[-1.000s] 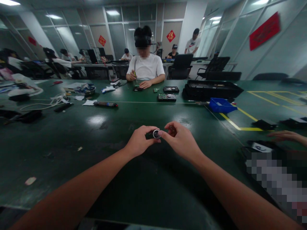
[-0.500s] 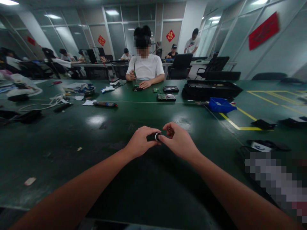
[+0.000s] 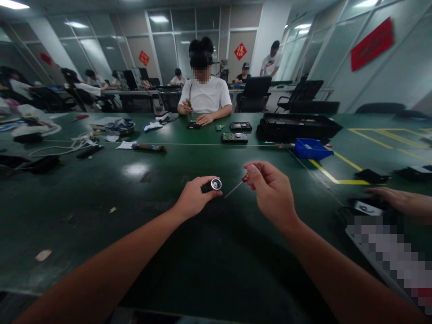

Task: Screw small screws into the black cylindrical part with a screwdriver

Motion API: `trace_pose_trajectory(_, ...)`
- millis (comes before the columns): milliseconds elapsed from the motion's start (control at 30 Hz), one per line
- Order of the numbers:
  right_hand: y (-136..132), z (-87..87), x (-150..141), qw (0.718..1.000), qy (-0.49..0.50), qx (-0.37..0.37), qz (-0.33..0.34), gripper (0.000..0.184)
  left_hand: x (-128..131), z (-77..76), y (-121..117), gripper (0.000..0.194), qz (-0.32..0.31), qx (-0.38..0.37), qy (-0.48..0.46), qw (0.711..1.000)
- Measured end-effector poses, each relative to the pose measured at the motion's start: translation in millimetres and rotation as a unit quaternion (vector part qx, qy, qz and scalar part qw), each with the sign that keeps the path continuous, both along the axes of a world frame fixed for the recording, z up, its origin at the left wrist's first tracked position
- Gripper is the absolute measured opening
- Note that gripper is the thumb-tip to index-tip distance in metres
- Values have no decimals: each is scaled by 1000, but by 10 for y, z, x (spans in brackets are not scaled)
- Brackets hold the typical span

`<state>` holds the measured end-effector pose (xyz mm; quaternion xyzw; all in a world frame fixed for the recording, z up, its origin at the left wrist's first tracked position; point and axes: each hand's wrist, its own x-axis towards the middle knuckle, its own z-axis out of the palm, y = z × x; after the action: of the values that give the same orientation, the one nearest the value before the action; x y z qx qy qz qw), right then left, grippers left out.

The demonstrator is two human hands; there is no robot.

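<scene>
My left hand is closed around a small dark cylinder with a round silver end, held just above the green table. My right hand is closed in a pinch on a thin screwdriver whose metal shaft points down-left toward the silver end, stopping a little short of it. The two hands are apart, over the middle of the table.
A person in a white shirt works opposite me with circuit boards nearby. A blue bin and a black case stand at the right. Another person's hand rests at the right edge. Cables and clutter lie at the left.
My right hand has pulled away to the right and upward from the silver-ended part, showing the screwdriver shaft. My left hand rose slightly. Another person's hand has come in at the right.
</scene>
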<state>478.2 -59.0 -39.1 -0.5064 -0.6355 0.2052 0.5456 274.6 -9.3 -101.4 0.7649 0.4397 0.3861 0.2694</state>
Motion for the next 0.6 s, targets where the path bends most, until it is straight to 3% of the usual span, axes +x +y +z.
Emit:
trace_pose_trajectory(100, 7, -52, -20, 999, 31, 6, 9, 24, -4, -10, 2, 41, 4, 2, 4, 1000)
trace_pose_trajectory(400, 57, -172, -5, 1000, -3, 0, 19, 23, 5, 15, -19, 40, 3, 9, 3, 1000)
trace_pose_trajectory(600, -2, -95, 5, 987, -148, 43, -50, 26, -11, 14, -19, 40, -8, 33, 12, 999)
